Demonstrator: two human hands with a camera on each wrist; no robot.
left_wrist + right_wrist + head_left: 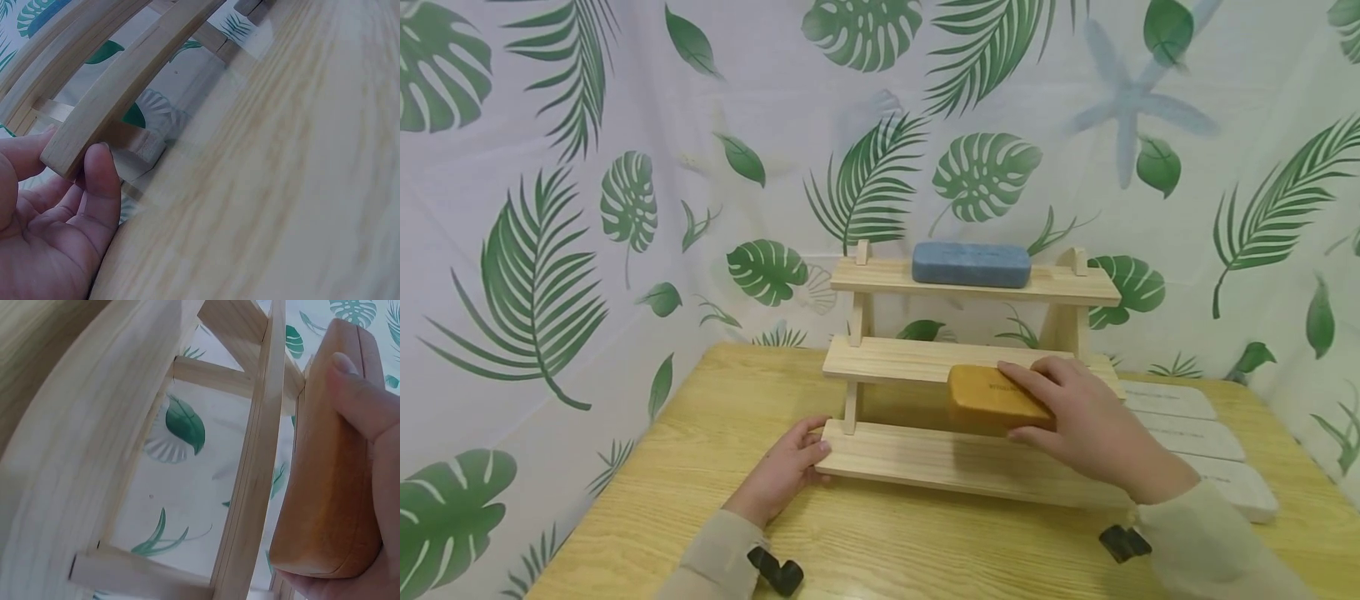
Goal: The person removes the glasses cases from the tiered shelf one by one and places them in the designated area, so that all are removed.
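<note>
The left hand [792, 460] pinches the left end of the bottom shelf [917, 454] of one three-tier wooden stand [962, 357]; should that grip slacken, a bump could shift it. Rightward, the right hand [1082, 421] clasps one orange block [988, 393] by the front edge of the middle shelf [902, 358], which it might clip if carried too low. Beyond these, one blue block [972, 265] sits on the top shelf [880, 273] and three white blocks [1198, 437] show on the table [700, 425].

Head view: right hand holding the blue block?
No, the right hand grips the orange block, while the blue block sits on the top shelf.
</note>
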